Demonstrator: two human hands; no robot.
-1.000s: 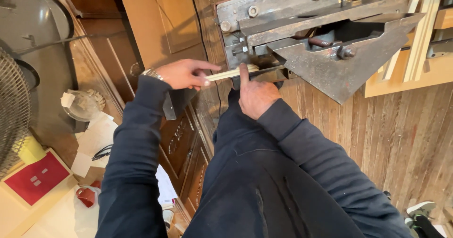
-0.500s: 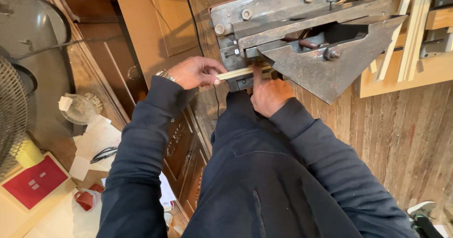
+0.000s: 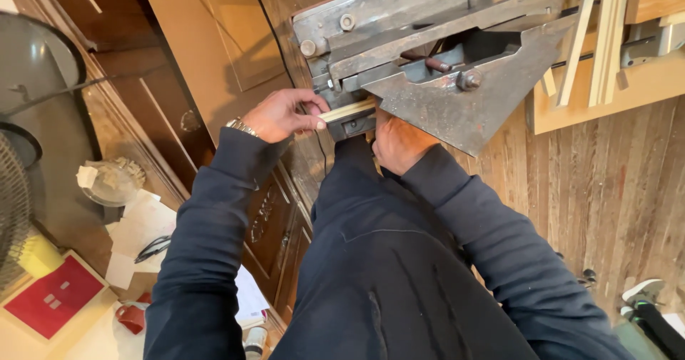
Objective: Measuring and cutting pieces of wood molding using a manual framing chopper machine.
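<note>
Both hands meet at a thin wooden strip (image 3: 347, 110): my left hand (image 3: 283, 114) pinches its near end between thumb and fingers, while my right hand (image 3: 399, 142) sits just beside it, fingers hidden under the steel cutting machine (image 3: 457, 67), so I cannot tell its grip. Beyond my right hand, more wooden strips (image 3: 596, 39) lean on a shelf.

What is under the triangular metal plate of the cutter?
The right hand reaches beneath the triangular metal plate; its fingers are hidden. The wooden strip, pinched by the left hand, runs in under it, its far end covered.
</note>
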